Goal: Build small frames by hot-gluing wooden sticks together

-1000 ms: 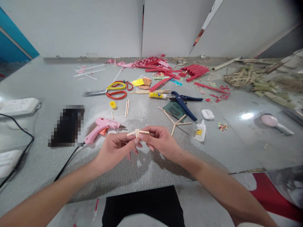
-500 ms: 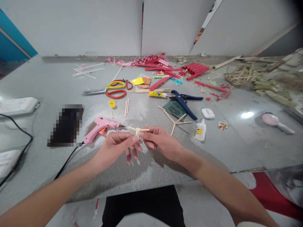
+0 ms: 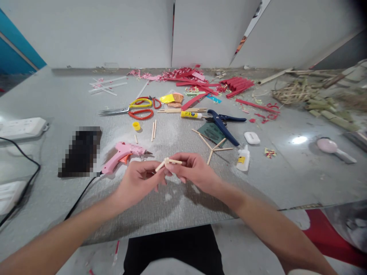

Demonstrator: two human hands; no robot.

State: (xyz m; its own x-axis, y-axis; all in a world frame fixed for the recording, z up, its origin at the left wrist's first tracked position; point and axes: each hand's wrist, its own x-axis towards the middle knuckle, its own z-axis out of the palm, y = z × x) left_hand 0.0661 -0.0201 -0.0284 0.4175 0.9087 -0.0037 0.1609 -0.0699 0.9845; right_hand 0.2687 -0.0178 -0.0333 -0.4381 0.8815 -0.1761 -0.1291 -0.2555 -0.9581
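Observation:
Between my two hands is a small joined piece of pale wooden sticks (image 3: 161, 165), bent at a lumpy middle joint. My left hand (image 3: 140, 178) pinches its left part with thumb and fingers. On the other side, my right hand (image 3: 195, 168) has thumb and fingertips closed around the piece close to the joint; some fingers are hidden behind it. A pink glue gun (image 3: 122, 154) lies just left of my left hand. Beyond my right hand lies a branched figure of similar sticks (image 3: 211, 149), partly over a dark green sheet (image 3: 212, 132).
Scissors (image 3: 140, 109), blue-handled cutters (image 3: 222, 124), a yellow glue tube (image 3: 190, 114) and loose sticks (image 3: 154, 130) lie behind. A white glue bottle (image 3: 243, 159) and white case (image 3: 252, 138) are at right. A pixelated phone (image 3: 80, 152) and power strip (image 3: 23, 128) are left; red paper strips (image 3: 197, 82) line the back.
The joined sticks have turned in my hands, their left end now pointing lower. My left fingers have drawn in and curled closer to the piece. Things on the table stay put.

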